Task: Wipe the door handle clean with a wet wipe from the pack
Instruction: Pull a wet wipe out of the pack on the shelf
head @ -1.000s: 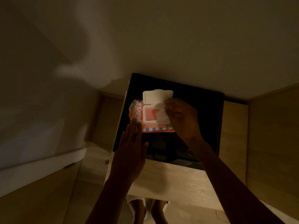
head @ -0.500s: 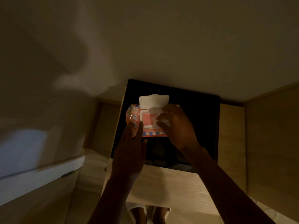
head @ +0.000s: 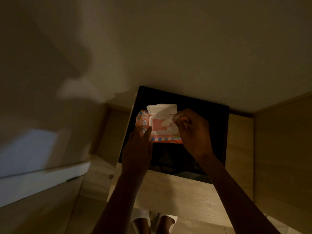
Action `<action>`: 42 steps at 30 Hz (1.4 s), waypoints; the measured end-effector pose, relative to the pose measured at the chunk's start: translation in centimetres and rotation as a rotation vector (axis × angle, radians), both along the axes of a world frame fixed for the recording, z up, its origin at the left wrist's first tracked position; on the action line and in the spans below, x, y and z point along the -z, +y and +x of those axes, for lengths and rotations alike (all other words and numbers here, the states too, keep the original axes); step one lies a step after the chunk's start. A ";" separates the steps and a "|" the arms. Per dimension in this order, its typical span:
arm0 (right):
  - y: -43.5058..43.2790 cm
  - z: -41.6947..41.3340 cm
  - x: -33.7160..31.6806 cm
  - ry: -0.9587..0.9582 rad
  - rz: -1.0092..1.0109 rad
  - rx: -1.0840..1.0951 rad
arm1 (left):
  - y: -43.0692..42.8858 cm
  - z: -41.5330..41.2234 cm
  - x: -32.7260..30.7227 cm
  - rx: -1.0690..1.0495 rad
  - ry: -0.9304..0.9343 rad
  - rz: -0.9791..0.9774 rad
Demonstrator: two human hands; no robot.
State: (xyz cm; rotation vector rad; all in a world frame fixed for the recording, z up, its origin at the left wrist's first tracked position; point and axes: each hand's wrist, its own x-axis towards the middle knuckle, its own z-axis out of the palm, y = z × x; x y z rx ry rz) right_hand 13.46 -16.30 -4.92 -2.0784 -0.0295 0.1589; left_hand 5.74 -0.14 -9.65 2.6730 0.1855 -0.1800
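Observation:
A pink wet wipe pack [head: 143, 119] lies on a black top [head: 202, 105], its white lid [head: 162, 108] flipped open toward the wall. My left hand [head: 137, 149] rests with its fingers flat on the pack's left end and holds it down. My right hand [head: 194, 132] is at the right side of the opening, fingertips pinched on a white wet wipe [head: 166, 123] that sticks out of the slot. The door handle is not in view. The light is dim.
The black top sits on a light wooden table [head: 168, 188] that stands against a pale wall [head: 185, 48]. Wooden floor shows on both sides. My feet [head: 152, 223] are under the table's near edge. A white skirting board [head: 42, 179] runs at the left.
My right hand has shifted from over the pack's opening to its right side, drawing the wipe out a little. My left hand has stayed on the pack's left end.

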 end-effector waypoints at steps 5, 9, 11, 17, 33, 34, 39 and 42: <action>0.0 -0.7 -1.4 -0.056 0.036 0.003 | -0.3 0.0 -0.4 -0.013 0.008 -0.026; -0.2 -1.3 -2.9 -0.148 0.074 0.054 | -0.7 0.0 -1.0 -0.058 0.057 -0.069; -0.3 -1.6 -3.6 -0.206 0.112 0.092 | -0.8 -0.4 -1.3 -0.072 0.089 -0.091; -0.1 -1.6 -6.5 -0.260 0.214 0.185 | -0.6 -1.2 -1.8 -0.018 0.181 -0.124; -1.6 -2.8 -17.9 -0.085 0.347 -0.105 | -0.1 -0.9 -13.6 -0.165 0.009 -0.829; -1.8 -3.3 -18.9 -0.056 0.345 -0.138 | -0.3 -1.1 -15.3 -0.152 0.016 -0.849; -2.1 -5.4 -25.7 0.003 0.292 -0.267 | -1.3 -3.9 -24.0 -0.109 0.037 -0.779; -2.1 -7.2 -29.1 0.045 0.278 -0.298 | -1.7 -7.2 -28.2 -0.194 -0.003 -0.774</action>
